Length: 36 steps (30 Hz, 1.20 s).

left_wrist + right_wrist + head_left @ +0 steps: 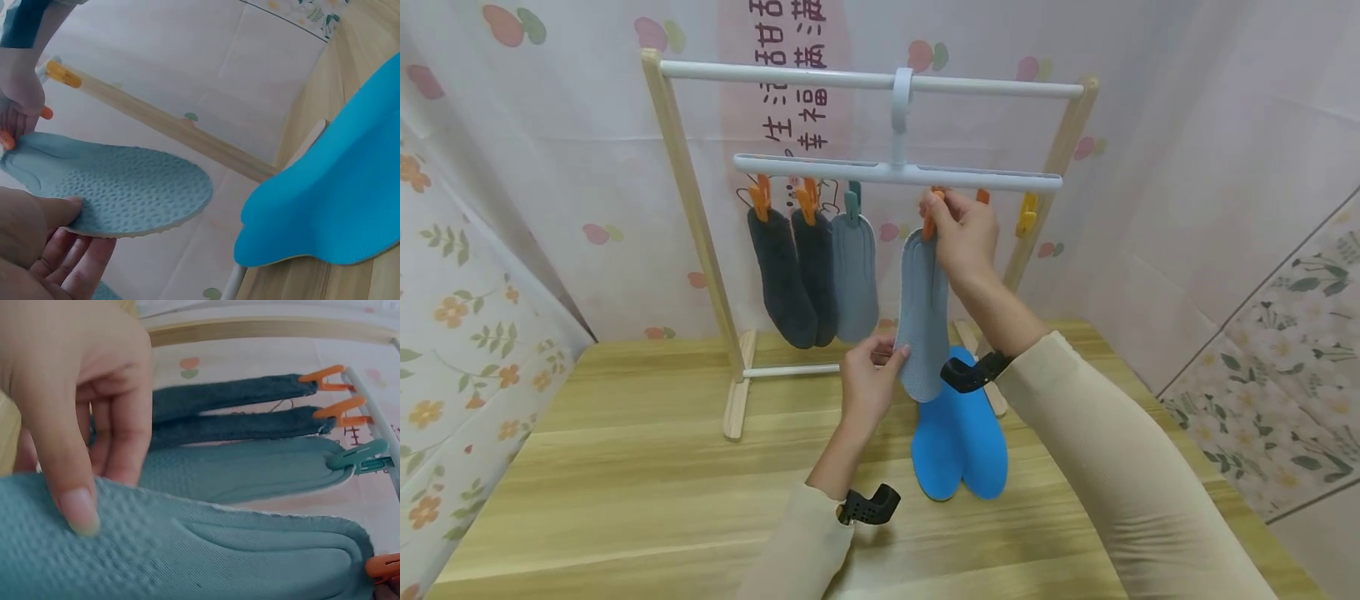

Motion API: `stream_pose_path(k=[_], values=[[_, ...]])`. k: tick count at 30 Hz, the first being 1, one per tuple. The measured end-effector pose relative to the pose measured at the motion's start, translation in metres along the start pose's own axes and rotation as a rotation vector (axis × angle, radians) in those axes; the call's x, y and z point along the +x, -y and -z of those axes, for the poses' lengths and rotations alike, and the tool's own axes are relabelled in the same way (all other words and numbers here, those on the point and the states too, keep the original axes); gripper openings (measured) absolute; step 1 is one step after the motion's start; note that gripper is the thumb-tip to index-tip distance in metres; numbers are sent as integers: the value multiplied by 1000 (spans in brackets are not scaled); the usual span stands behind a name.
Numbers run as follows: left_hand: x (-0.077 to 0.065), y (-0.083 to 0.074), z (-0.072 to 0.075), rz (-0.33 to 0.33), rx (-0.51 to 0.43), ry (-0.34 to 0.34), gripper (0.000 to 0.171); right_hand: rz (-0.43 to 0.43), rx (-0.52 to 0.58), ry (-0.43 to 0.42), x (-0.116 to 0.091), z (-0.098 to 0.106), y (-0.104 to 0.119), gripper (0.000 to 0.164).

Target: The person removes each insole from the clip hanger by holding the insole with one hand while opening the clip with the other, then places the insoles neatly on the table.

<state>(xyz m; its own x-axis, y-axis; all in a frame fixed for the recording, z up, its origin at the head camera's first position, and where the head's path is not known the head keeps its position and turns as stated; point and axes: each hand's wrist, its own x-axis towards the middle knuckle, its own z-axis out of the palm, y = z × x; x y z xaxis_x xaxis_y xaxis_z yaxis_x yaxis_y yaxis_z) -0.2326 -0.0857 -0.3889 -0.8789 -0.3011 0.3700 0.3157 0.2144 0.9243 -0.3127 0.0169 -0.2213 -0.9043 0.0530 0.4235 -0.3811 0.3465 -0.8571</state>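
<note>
**Two-Handed Pinch on a Grey Insole** (919, 325)

The grey insole stood upright right of centre in the head view, below the white hanger (842, 171). At its top, the right hand (968, 237) pinched an orange clip (929, 222) between thumb and fingers; lower down, the left hand (868, 382) pinched one edge, thumb on the dimpled face, fingers behind. Blue insoles (983, 442) lay at lower right of centre.

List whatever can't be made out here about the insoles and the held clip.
- Head: much of the held clip, behind the right grip.
- Head: part of the blue insoles, behind the held insole.
- Left wrist: the rest of the blue insoles, cut off by the right edge.
- Right wrist: the dark insoles' lower ends, behind the left grip.
</note>
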Motion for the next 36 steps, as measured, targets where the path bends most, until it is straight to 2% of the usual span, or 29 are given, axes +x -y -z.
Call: stream_pose_path(k=[10,14,18,22,26,33,36], values=[[-17,-9,27,47,119,139,18,25,34,15,2,7,-1,30],[-23,-12,39,82,132,177,20,15,42,26,1,8,-1,31],[-29,-11,46,110,121,216,19,35,5,30,0,9,-2,35],[-36,-5,47,154,68,267,18,54,-27,33,0,9,-5,38],[-42,1,44,212,24,289,17,73,-28,41,1,8,-7,37],[-54,15,34,292,83,336,20,116,-42,56,-1,6,-10,35],[-57,23,31,331,73,348,20,117,-48,69,-2,7,-10,37]])
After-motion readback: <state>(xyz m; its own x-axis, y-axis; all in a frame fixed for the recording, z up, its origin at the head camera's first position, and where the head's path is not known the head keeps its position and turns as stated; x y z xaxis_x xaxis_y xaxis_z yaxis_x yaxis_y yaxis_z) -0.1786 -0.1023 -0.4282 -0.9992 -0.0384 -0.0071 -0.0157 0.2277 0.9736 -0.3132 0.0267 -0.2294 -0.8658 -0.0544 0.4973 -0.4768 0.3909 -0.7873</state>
